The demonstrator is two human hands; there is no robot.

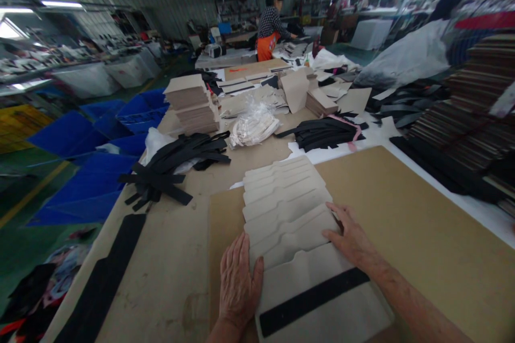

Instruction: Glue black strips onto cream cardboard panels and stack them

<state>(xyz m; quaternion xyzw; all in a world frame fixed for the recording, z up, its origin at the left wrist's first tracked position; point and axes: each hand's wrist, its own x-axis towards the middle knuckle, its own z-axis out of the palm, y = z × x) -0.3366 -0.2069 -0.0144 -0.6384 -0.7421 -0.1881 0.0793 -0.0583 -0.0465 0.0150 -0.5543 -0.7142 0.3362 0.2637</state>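
Note:
A row of overlapping beige cardboard panels runs away from me on a brown board. The nearest panel bears a black strip across it. At the row's left edge lies my left hand, fingers stretched out and thumb resting at the panels' side. My right hand touches the right edge of a panel behind the nearest one, its thumb and fingers apart over the edge. Whether its fingertips grip that panel is not clear.
Black strips lie in a heap at the left, with another bundle farther back. A cardboard stack stands behind them. Blue bins sit beyond the table's left edge. A co-worker stands at the far end.

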